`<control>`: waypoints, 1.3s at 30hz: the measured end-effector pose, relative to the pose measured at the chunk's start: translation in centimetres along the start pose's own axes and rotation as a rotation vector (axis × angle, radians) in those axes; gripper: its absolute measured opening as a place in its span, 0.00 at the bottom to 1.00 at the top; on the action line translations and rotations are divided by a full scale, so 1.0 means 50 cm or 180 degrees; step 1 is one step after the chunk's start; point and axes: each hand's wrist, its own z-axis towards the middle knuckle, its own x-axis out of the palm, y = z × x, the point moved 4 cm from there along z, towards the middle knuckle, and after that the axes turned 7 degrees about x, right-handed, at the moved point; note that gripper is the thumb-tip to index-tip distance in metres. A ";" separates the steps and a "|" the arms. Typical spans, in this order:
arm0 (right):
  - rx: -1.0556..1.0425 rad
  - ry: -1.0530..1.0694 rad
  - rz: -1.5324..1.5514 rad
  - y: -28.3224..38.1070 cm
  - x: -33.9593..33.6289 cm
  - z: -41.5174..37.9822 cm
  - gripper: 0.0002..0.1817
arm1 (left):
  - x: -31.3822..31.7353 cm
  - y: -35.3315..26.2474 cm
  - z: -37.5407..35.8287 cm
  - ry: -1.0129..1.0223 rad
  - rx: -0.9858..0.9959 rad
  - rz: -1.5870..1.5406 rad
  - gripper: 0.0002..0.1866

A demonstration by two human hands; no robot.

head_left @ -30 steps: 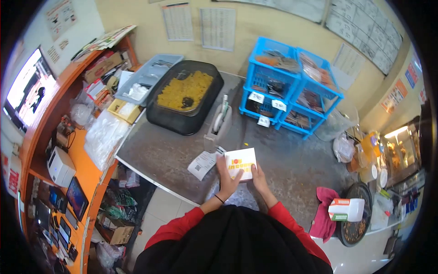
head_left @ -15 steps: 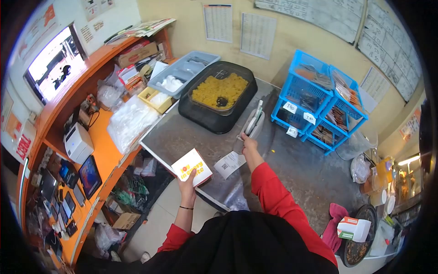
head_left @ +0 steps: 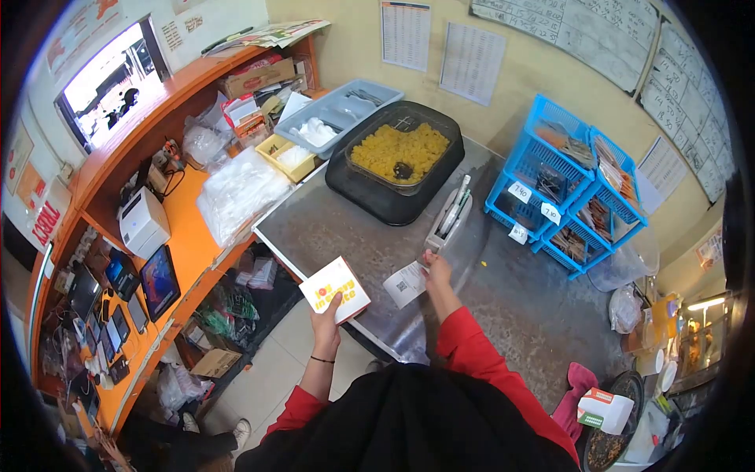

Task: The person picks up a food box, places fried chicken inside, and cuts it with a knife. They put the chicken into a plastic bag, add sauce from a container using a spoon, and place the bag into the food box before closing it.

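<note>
My left hand (head_left: 326, 322) grips a white box (head_left: 336, 289) with yellow and red lettering, over the near left edge of the grey metal table (head_left: 503, 307). My right hand (head_left: 439, 275) is pinched together just in front of a grey desk holder (head_left: 448, 220), possibly a tape dispenser, with pens in it. Anything between those fingertips is too small to make out. Beside this hand a white printed receipt (head_left: 405, 285) lies on the table, its right edge close to the fingers.
Behind stands a black tray (head_left: 346, 189) with a container of yellow rice (head_left: 401, 153). Blue baskets (head_left: 543, 173) of packets are at the right. An orange counter (head_left: 185, 228) runs along the left. At lower right a small box (head_left: 605, 411) sits on a dark round pan.
My right hand has come back slightly from the grey holder, towards the receipt. My left hand still holds the box. The view has shifted a little, and another person's hand and legs show at lower left.
</note>
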 end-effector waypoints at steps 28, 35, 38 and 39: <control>-0.3612 0.1862 -0.2776 0.183 -0.076 -0.317 0.20 | 0.267 0.042 -0.175 0.1522 -0.3327 -0.1013 0.21; -0.2970 0.1000 -0.2635 0.239 -0.186 -0.327 0.31 | 0.283 0.122 -0.194 0.1443 -0.3659 -0.0902 0.17; -0.3247 0.0887 -0.2660 0.234 -0.161 -0.385 0.39 | 0.293 0.149 -0.204 0.1496 -0.3592 -0.0757 0.18; -0.3327 0.0878 -0.2862 0.225 -0.158 -0.393 0.42 | 0.300 0.156 -0.210 0.1555 -0.3616 -0.0715 0.19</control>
